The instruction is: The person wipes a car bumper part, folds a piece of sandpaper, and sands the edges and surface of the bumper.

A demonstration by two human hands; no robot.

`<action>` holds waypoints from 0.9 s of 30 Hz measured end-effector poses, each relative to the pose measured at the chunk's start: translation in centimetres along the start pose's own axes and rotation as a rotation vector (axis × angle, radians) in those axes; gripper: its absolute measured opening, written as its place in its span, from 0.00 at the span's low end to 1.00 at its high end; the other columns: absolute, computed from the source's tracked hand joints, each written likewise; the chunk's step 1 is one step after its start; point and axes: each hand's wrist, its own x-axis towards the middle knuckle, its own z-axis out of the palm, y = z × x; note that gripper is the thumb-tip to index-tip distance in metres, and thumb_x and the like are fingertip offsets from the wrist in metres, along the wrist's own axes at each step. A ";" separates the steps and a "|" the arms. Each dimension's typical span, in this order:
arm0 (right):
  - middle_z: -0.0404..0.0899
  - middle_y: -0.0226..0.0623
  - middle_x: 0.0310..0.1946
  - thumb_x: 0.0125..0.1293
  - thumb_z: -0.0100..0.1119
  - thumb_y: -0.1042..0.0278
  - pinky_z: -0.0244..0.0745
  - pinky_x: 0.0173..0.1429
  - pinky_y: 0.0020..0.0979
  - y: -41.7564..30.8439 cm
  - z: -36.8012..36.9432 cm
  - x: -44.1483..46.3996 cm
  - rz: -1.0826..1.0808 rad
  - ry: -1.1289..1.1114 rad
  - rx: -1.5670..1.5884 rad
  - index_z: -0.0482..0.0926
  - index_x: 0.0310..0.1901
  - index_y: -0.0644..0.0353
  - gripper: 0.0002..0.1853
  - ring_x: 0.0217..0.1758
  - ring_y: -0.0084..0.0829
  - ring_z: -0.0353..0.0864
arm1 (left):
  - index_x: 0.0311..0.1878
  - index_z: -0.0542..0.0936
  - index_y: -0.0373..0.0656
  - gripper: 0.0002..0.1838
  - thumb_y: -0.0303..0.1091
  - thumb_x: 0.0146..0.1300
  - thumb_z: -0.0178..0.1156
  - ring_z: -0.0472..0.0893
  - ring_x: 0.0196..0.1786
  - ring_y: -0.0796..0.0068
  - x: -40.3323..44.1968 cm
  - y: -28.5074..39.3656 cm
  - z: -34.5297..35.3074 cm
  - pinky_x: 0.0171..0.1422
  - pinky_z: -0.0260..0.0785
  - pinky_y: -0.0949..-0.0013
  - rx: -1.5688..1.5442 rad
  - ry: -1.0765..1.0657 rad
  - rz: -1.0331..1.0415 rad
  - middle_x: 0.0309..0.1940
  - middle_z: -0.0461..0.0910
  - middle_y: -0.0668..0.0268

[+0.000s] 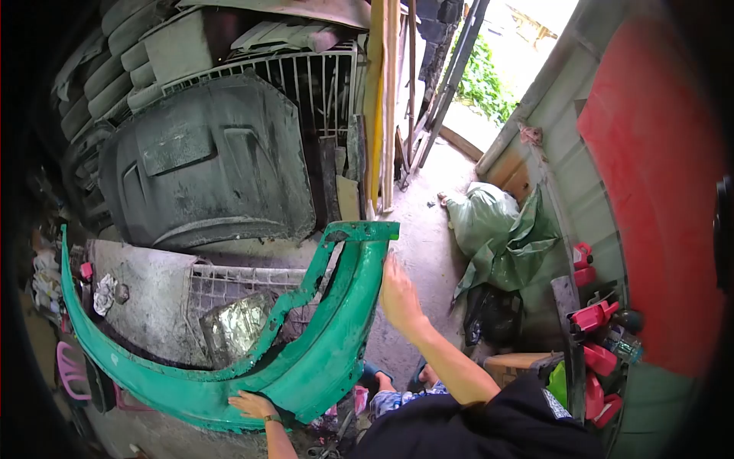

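A large curved green car fender [321, 366] lies in front of me, its paint worn and its inner edge chipped and scuffed. My left hand [252, 404] rests on its lower edge, with the fingers stretched flat over the green surface. Against the fender's right end is my right hand [400, 294], its fingers straight and pointing upward along the side. Where the right palm meets the panel is hidden. Behind the fender, a metal mesh rack [256, 274] partly shows, with a shiny, crumpled silvery packet [237, 329] and a grey cloth [149, 279] at it.
A dark car hood [210, 164] leans at the back. Along the right side are a green sack [489, 222], a black bag [493, 314], a red panel [650, 183] and several red containers [600, 358]. A pink plastic piece [73, 371] is at left. Beyond, a doorway opens outside.
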 end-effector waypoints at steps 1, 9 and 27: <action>0.64 0.67 0.61 0.59 0.42 0.84 0.63 0.70 0.43 0.7 0.3 0.7 0.004 0.005 0.003 0.58 0.64 0.81 0.28 0.66 0.55 0.66 | 0.76 0.42 0.45 0.39 0.63 0.71 0.22 0.41 0.79 0.69 -0.2 0.3 -0.1 0.79 0.28 0.50 -0.008 -0.009 -0.018 0.78 0.40 0.65; 0.73 0.65 0.51 0.58 0.43 0.83 0.70 0.54 0.49 4.8 -1.8 0.1 0.258 -0.138 0.173 0.64 0.60 0.72 0.25 0.53 0.58 0.75 | 0.76 0.42 0.44 0.38 0.60 0.73 0.23 0.43 0.79 0.66 -0.7 0.7 -0.9 0.79 0.29 0.51 -0.019 -0.011 -0.006 0.77 0.41 0.63; 0.65 0.66 0.61 0.57 0.43 0.83 0.65 0.69 0.42 0.7 0.1 1.3 -0.037 0.148 0.107 0.58 0.63 0.82 0.29 0.66 0.55 0.67 | 0.76 0.42 0.44 0.39 0.63 0.72 0.23 0.41 0.79 0.64 0.6 -0.6 0.5 0.78 0.27 0.47 -0.052 0.023 0.019 0.78 0.39 0.63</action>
